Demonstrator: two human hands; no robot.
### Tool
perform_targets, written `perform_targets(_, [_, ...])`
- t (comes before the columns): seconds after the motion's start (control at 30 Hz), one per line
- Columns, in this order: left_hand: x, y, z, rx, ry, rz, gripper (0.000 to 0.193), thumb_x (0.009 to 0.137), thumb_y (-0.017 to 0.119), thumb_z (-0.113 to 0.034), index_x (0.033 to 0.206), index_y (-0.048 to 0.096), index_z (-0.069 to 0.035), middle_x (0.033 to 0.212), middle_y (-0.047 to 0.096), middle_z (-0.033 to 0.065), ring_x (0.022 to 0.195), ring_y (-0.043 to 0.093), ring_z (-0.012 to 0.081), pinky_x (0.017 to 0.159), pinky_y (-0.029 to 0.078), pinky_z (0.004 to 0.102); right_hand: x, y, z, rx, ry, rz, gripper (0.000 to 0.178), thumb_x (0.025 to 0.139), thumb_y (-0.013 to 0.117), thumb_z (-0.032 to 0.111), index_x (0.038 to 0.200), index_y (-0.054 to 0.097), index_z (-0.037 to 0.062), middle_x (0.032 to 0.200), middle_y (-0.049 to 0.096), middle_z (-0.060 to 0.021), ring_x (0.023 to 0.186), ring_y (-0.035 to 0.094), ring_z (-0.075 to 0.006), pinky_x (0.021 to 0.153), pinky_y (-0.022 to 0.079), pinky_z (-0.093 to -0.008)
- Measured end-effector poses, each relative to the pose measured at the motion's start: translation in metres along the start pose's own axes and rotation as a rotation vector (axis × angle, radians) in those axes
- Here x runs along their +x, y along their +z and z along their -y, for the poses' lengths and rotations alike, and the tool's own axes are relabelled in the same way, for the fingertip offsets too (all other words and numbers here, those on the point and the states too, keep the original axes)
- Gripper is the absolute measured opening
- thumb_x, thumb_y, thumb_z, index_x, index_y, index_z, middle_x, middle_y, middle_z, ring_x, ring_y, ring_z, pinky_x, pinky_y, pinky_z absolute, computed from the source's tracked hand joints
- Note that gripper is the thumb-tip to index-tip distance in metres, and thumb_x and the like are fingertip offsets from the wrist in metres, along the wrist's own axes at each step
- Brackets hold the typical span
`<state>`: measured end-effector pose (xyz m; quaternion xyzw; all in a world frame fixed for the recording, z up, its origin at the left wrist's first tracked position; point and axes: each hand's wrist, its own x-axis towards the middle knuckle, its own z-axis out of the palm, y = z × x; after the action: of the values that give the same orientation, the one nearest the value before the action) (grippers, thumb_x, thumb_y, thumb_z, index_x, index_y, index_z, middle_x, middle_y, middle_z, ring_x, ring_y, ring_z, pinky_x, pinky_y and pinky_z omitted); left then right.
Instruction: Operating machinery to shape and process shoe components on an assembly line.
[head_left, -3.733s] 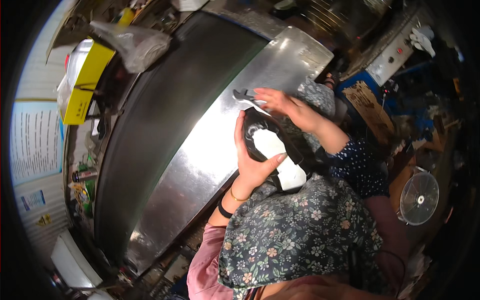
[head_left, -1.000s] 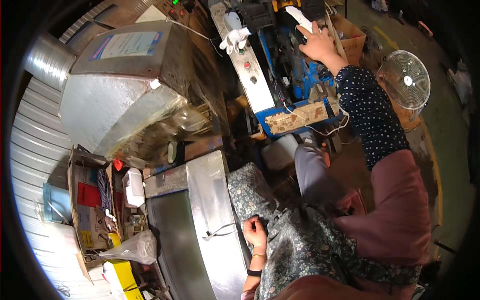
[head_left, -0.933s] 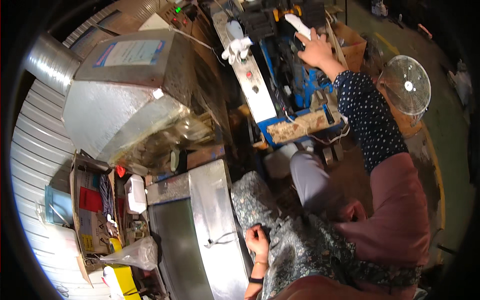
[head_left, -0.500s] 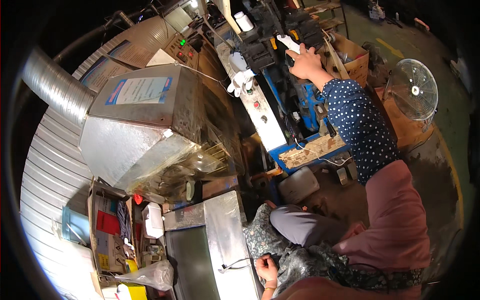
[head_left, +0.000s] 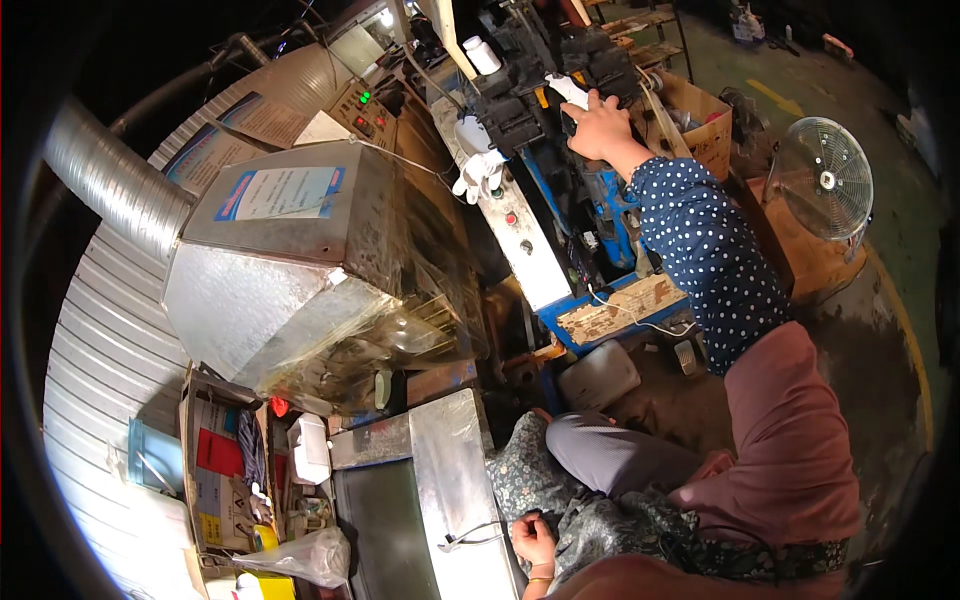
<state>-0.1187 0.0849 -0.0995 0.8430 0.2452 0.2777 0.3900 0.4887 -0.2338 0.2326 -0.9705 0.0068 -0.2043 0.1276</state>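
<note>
My right arm, in a dark sleeve with white dots, stretches forward over a black machine (head_left: 515,110) on a blue frame. At its far side my right hand (head_left: 600,130) has its fingers apart, the fingertips against or just beside a white piece (head_left: 568,90); whether they touch it is unclear. A dark part shows under the thumb side. My left hand (head_left: 533,540) rests by my lap, its fingers curled round the end of a thin dark strip (head_left: 472,534). That strip sticks out leftward over a metal ledge (head_left: 455,480); its kind is not clear.
White gloves (head_left: 480,174) lie on a white panel (head_left: 527,245) with buttons. A metal hood (head_left: 265,280) with a duct stands left, above a dark conveyor-like surface (head_left: 385,520). An open box (head_left: 222,470) holds odds and ends. Right are a carton (head_left: 705,130) and a fan (head_left: 825,180).
The whole view has shifted slightly. My right hand stays at the white piece, its fingers a little farther left. My left hand has not visibly moved.
</note>
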Motion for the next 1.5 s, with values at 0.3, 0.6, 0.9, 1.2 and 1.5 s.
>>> perform_targets(0.3, [-0.005, 0.000, 0.006, -0.002, -0.024, 0.008, 0.004, 0.082, 0.067, -0.004, 0.085, 0.071, -0.004, 0.075, 0.065, 0.0077, 0.067, 0.061, 0.0197, 0.065, 0.050, 0.0326, 0.002, -0.001, -0.001, 0.019, 0.009, 0.008, 0.064, 0.086, 0.059, 0.031, 0.150, 0.051, 0.0342, 0.161, 0.034, -0.0189, 0.136, 0.038, -0.0478, 0.105, 0.039, -0.0546])
perform_targets(0.6, [-0.006, 0.004, 0.022, 0.020, 0.002, -0.003, 0.004, 0.082, 0.066, -0.005, 0.083, 0.070, -0.005, 0.077, 0.066, 0.0081, 0.067, 0.061, 0.0216, 0.066, 0.050, 0.0339, 0.000, -0.011, 0.003, 0.011, 0.012, -0.022, 0.067, 0.084, 0.064, 0.034, 0.149, 0.052, 0.0306, 0.158, 0.037, -0.0210, 0.134, 0.042, -0.0451, 0.107, 0.041, -0.0529])
perform_targets(0.9, [-0.003, 0.000, 0.010, -0.125, -0.071, 0.049, 0.009, 0.082, 0.063, -0.003, 0.089, 0.068, -0.003, 0.082, 0.064, 0.0068, 0.069, 0.057, 0.0180, 0.066, 0.048, 0.0313, 0.025, -0.020, 0.020, -0.052, 0.246, 0.001, 0.064, 0.083, 0.060, 0.041, 0.143, 0.059, 0.0184, 0.157, 0.030, -0.0357, 0.125, 0.050, -0.0553, 0.091, 0.048, -0.0622])
perform_targets(1.2, [-0.004, -0.001, 0.006, -0.032, -0.045, 0.090, 0.013, 0.087, 0.057, 0.005, 0.097, 0.063, -0.001, 0.092, 0.063, 0.0060, 0.083, 0.056, 0.0161, 0.080, 0.046, 0.0287, 0.031, -0.014, 0.020, -0.089, 0.176, 0.003, 0.058, 0.087, 0.055, 0.034, 0.138, 0.061, 0.0061, 0.138, 0.051, -0.0351, 0.123, 0.051, -0.0506, 0.087, 0.050, -0.0579])
perform_targets(1.5, [-0.004, 0.001, 0.007, -0.039, 0.004, 0.077, 0.015, 0.085, 0.055, 0.006, 0.097, 0.062, 0.000, 0.095, 0.063, 0.0089, 0.091, 0.059, 0.0200, 0.088, 0.047, 0.0319, 0.028, -0.018, 0.020, -0.081, 0.179, -0.002, 0.057, 0.087, 0.056, 0.035, 0.135, 0.063, 0.0062, 0.135, 0.054, -0.0334, 0.122, 0.052, -0.0483, 0.089, 0.049, -0.0566])
